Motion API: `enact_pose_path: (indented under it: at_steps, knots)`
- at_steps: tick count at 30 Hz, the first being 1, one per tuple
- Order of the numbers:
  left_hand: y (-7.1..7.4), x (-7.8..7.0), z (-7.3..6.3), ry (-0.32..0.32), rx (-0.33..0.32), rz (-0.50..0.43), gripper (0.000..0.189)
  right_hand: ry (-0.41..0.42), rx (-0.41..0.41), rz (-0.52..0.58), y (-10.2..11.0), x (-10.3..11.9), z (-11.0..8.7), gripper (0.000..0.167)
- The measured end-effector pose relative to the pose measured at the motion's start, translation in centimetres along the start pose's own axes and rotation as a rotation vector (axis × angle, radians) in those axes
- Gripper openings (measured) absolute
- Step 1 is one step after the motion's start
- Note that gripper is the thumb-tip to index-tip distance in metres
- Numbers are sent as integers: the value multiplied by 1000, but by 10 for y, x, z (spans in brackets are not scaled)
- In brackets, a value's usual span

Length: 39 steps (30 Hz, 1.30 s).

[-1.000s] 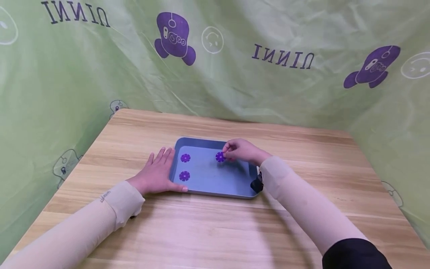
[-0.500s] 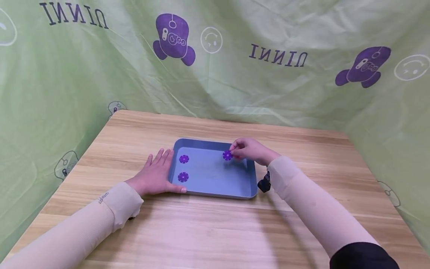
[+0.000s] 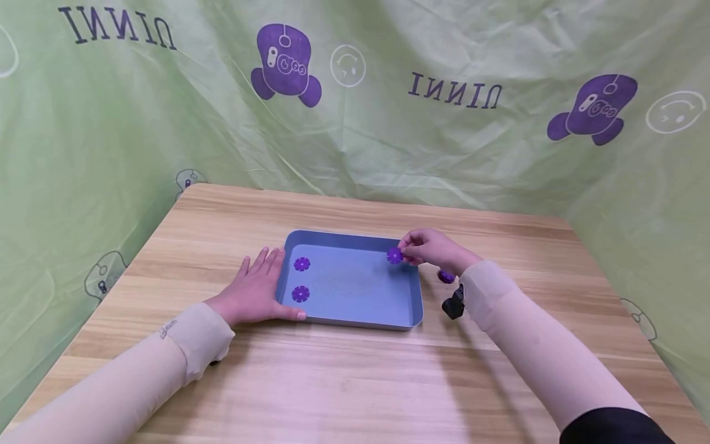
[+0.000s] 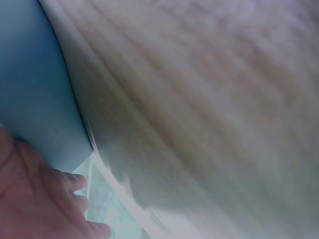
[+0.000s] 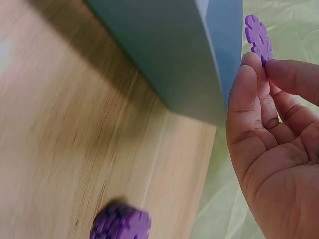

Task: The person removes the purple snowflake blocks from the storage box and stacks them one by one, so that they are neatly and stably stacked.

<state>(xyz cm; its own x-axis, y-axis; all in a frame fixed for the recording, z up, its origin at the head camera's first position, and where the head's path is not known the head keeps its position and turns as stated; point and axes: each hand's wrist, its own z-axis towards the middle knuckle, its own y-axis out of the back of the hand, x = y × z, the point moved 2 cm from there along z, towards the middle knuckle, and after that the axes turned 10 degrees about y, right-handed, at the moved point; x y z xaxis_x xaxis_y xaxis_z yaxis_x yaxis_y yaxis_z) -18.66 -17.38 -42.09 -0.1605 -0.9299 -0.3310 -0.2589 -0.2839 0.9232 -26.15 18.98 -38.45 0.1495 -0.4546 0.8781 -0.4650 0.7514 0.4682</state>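
Observation:
A shallow blue-grey tray (image 3: 355, 322) lies on the table. Two purple notched discs, one farther back (image 3: 302, 264) and one nearer (image 3: 301, 294), lie flat inside its left part. My right hand (image 3: 431, 248) pinches another purple snowflake disc (image 3: 394, 256) between thumb and fingers, held over the tray's back right corner; the right wrist view shows that pinched disc (image 5: 258, 38) by its edge. Resting against the tray's left side, my left hand (image 3: 252, 290) has its fingers spread and its thumb along the front rim. The left wrist view shows its palm (image 4: 35, 199) beside the tray wall.
Right of the tray, partly behind the right wrist, a small stack of purple discs (image 3: 446, 276) stands on the wooden table (image 3: 333, 382); the right wrist view shows the stack (image 5: 121, 222) closer. A green printed curtain (image 3: 383, 148) hangs behind the table.
My right hand has moved right with the pinched disc, from above the tray's middle toward its right wall. The disc stack beside the tray has come into sight. My left hand stays at the tray.

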Motion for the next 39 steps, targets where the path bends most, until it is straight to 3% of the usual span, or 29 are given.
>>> enact_pose_path:
  at_steps: [20,39]
  knots:
    - [-4,2,2,-1,-8,-2,147,7,-60,59,36,-26,-26,21]
    - [-2,1,3,5,-7,4,146,-80,-103,86,61,-54,-55,28]
